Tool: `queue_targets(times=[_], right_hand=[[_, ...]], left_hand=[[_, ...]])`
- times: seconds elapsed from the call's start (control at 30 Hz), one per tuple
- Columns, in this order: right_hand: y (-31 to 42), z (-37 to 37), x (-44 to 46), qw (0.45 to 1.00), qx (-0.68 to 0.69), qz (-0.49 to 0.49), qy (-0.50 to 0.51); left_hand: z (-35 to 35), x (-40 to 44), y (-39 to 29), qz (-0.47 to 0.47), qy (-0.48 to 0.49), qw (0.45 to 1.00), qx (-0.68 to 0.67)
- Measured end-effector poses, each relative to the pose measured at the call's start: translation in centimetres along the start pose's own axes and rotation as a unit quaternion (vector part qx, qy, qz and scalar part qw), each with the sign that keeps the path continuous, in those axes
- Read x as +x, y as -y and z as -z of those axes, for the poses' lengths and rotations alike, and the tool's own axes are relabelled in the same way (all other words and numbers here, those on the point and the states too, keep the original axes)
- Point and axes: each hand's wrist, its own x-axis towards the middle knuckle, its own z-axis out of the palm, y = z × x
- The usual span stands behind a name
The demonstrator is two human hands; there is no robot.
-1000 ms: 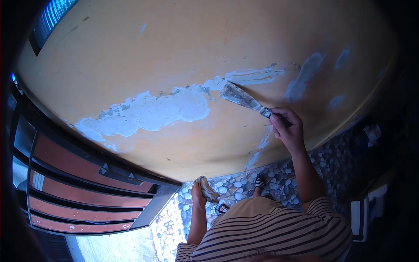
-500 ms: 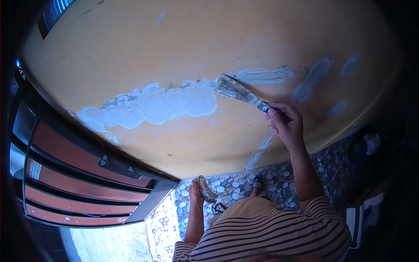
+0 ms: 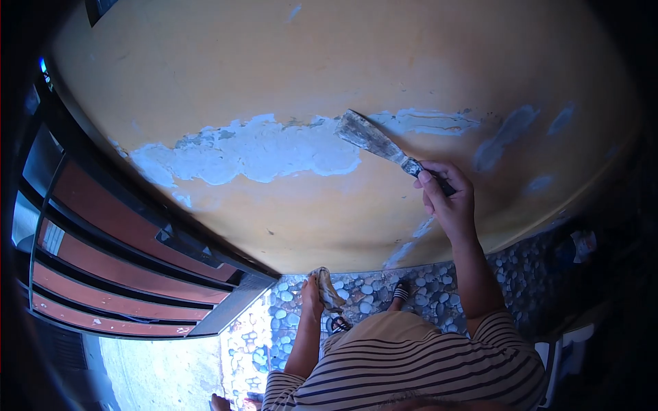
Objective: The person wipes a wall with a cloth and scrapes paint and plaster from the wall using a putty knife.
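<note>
My right hand [image 3: 445, 188] is closed around the dark handle of a putty knife [image 3: 370, 137]. Its wide, stained metal blade lies at or just over the yellow wall [image 3: 274, 68], tip at the right part of a large white filler patch [image 3: 253, 151]. Whether the edge touches the wall, I cannot tell. Lower down, my left hand [image 3: 312, 294] grips a crumpled brownish bag-like thing [image 3: 329, 291], whose contents are hidden. A narrower, cracked white patch [image 3: 428, 122] runs to the right of the blade.
Smaller white patches [image 3: 507, 137] mark the wall at right. A red slatted gate [image 3: 123, 253] with a dark frame stands at left. Pebbled floor [image 3: 425, 291] lies below. Someone's bare foot [image 3: 219, 403] shows at the bottom edge. A white object [image 3: 572, 342] is at lower right.
The view has shifted a little, so the wall patches sit farther right. The knife blade is now over the large patch's right part, farther left along the wall. Both hands keep their holds.
</note>
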Motion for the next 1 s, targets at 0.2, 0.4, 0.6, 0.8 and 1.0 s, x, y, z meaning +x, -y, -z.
queue_targets(times=[0.2, 0.4, 0.6, 0.8, 1.0], right_hand=[[0.1, -0.8, 0.5, 1.0, -0.012, -0.004, 0.006], [0.2, -1.8, 0.4, 1.0, -0.028, -0.008, 0.004], [0.1, -3.6, 0.5, 0.999, -0.025, -0.014, 0.021], [-0.5, -4.5, 0.6, 0.999, -0.016, -0.007, 0.031], [0.3, -7.3, 1.2, 0.999, -0.001, -0.013, 0.044]], left_hand=[[1.2, 0.2, 0.8, -0.027, -0.014, 0.999, 0.01], [1.9, 0.7, 1.0, -0.031, -0.032, 0.999, -0.021], [2.4, -0.2, 0.4, -0.016, -0.008, 1.0, 0.001], [1.6, -1.1, -0.5, -0.037, -0.025, 0.999, -0.011], [2.2, -1.0, -0.3, -0.037, -0.006, 0.999, -0.01]])
